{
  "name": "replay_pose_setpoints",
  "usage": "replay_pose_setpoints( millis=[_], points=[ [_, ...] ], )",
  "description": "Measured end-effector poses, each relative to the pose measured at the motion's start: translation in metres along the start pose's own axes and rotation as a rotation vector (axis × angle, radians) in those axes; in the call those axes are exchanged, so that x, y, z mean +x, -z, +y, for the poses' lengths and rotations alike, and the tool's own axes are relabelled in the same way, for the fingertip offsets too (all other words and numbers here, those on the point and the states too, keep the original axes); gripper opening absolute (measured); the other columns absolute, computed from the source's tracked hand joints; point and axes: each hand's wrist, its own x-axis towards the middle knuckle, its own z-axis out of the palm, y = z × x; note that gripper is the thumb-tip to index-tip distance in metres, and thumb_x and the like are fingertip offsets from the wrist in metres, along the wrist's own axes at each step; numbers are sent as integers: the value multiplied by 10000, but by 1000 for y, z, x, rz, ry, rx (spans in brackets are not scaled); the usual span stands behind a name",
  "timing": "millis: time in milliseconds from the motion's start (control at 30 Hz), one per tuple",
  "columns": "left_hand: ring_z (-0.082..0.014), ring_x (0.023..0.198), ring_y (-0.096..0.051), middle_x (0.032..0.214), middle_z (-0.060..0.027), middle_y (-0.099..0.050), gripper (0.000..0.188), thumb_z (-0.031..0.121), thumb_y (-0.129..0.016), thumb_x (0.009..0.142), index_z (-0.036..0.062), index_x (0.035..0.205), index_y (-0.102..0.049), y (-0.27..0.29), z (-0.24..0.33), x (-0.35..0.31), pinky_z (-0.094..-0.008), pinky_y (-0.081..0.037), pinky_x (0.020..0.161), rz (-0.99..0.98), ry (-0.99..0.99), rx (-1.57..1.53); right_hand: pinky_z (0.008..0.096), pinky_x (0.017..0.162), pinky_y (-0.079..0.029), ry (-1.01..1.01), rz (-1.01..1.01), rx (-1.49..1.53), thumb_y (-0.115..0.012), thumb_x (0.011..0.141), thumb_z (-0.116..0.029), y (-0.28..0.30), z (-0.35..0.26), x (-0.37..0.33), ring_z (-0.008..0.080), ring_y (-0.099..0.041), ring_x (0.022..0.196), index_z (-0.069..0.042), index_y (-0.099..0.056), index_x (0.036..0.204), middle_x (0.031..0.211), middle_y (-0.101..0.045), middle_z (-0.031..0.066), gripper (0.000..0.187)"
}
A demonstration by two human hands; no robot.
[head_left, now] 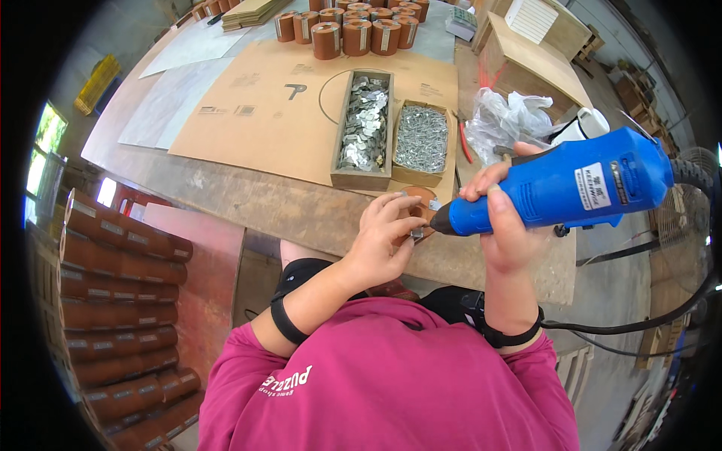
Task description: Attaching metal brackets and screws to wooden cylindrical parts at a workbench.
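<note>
My right hand (502, 225) is wrapped round a blue electric screwdriver (556, 184), held nearly level with its dark nose to the left. The nose reaches a reddish-brown cylinder (423, 194) at the table's near edge, largely hidden by my fingers. Closed against that cylinder is my left hand (387, 229), a small metal plate (417, 234) showing by its fingertips. The screwdriver's tip and any screw at it cannot be made out. Just beyond stand a long wooden box of flat metal plates (365, 124) and a carton of screws (423, 139).
Several brown cylinders (357, 37) stand at the back of the table, on which cardboard (256, 113) lies. Red-handled pliers (465, 143) and a clear plastic bag (508, 116) lie at right. More cylinders (124, 282) are stacked at left. A black cable (639, 325) trails at right.
</note>
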Motion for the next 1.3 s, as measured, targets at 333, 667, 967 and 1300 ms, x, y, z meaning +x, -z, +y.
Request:
replay_pose_setpoints(
  millis=[333, 667, 967, 1300],
  points=[
    [-366, 1169, -336, 1217, -142, -447, 318, 13, -575, 648, 27, 965, -586, -7, -8, -4, -457, -256, 967, 5, 33, 34, 346, 683, -456, 67, -60, -191, -497, 738, 24, 8, 23, 1, 180, -508, 704, 2, -286, 1183, 748, -501, 104, 494],
    [-353, 1163, -342, 1210, -128, -453, 349, 91, -647, 639, 45, 978, -582, -9, -11, -4, -451, -247, 962, 8, 30, 30, 237, 649, -452, 32, -100, -132, -565, 691, 98, 5, 28, 1, 109, -537, 751, 11, -363, 1136, 853, -521, 68, 497],
    [-356, 1163, -325, 1204, -129, -416, 452, 214, -749, 548, 119, 943, -551, -9, -13, 3, -458, -237, 937, 59, 47, 121, 245, 692, -453, -69, -53, -34, -575, 692, 91, -10, 26, 4, 109, -541, 789, 21, -409, 1093, 859, -540, 64, 440],
    [-423, 1140, -357, 1210, -207, -377, 415, 96, -775, 505, 65, 839, -531, -20, -26, 3, -451, -337, 950, 28, 76, -40, 411, 916, -337, -13, -68, -226, -537, 728, 18, -11, 31, 9, 142, -547, 650, -15, -346, 1112, 708, -515, 33, 430]
  ],
)
